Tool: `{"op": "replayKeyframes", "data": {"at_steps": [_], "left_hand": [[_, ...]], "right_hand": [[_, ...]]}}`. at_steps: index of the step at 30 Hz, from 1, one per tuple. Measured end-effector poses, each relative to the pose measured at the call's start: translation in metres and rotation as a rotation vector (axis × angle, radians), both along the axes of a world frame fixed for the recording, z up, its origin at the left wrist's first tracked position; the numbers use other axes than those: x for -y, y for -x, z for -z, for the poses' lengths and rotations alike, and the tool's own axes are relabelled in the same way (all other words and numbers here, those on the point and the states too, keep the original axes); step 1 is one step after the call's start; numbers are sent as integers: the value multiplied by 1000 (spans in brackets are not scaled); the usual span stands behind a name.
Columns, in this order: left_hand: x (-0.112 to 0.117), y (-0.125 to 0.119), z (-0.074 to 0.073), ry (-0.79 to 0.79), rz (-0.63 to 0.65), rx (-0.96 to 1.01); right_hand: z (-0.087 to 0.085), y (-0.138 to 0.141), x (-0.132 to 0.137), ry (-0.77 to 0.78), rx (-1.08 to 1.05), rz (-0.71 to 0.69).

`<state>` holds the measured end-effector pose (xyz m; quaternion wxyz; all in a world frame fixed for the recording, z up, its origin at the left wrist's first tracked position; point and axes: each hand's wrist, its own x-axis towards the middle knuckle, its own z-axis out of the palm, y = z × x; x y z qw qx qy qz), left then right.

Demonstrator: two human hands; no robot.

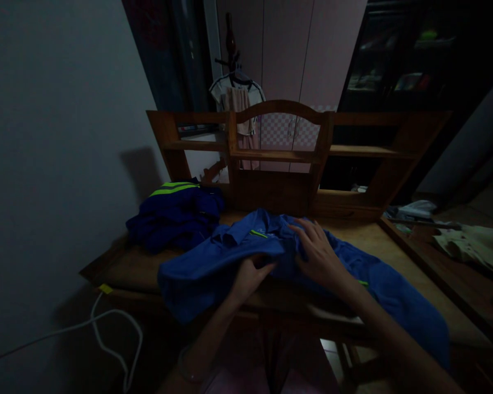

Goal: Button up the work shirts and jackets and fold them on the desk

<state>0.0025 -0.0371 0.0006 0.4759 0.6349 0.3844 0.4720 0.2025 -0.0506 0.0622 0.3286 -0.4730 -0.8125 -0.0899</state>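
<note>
A blue shirt point(213, 268) lies spread on the wooden desk point(365, 232), hanging a bit over the front edge. The left hand point(250, 278) is curled tight on a fold of the shirt. The right hand point(320, 253) lies flat on it with fingers wide open, holding nothing. A dark blue pile of clothes point(176, 216) (with bright green stripes) sits near, at the back left. The shelf unit point(279, 156) behind has open boxes, and it is too dark to tell what is in them
</note>
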Motion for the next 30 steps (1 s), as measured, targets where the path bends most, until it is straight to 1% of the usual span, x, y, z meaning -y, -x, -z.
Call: {"op": "replayKeyframes", "data": {"at_steps": [1,3,6,9,11,13,14,16,18,20,21,23,25,27,30], "left_hand": [[2,-1,4,-5,-21,-5],[9,-4,8,-28,-107,-67],[20,-7,10,-111,-212,-242],[31,-7,11,-326,-224,-379],[36,-4,10,-501,-226,-396],[39,-1,4,-639,-265,-345],[40,0,-1,-683,-300,-309],[39,2,-16,-732,-370,-252],[35,3,-32,-752,-408,-234],[26,2,-44,-742,-412,-233],[21,1,-46,-718,-401,-234],[9,0,-43,-634,-354,-229],[-3,-1,-30,-509,-272,-199],[-13,1,-14,-363,-165,-141],[-21,5,6,-187,-30,-48]], "right_hand": [[2,8,10,5,12,-40],[3,20,26,46,28,-102],[6,22,37,83,41,-115],[14,17,35,55,56,-120],[16,14,32,-1,20,-145],[13,14,29,-57,-56,-174],[9,16,29,-68,-96,-189],[-3,23,30,-65,-173,-205],[-14,30,29,-52,-222,-189],[-20,37,25,-40,-243,-157],[-19,39,22,-27,-248,-144],[-9,41,12,24,-267,-138],[9,39,0,93,-308,-143],[29,35,-10,176,-363,-137],[53,27,-21,328,-452,-127]]}}
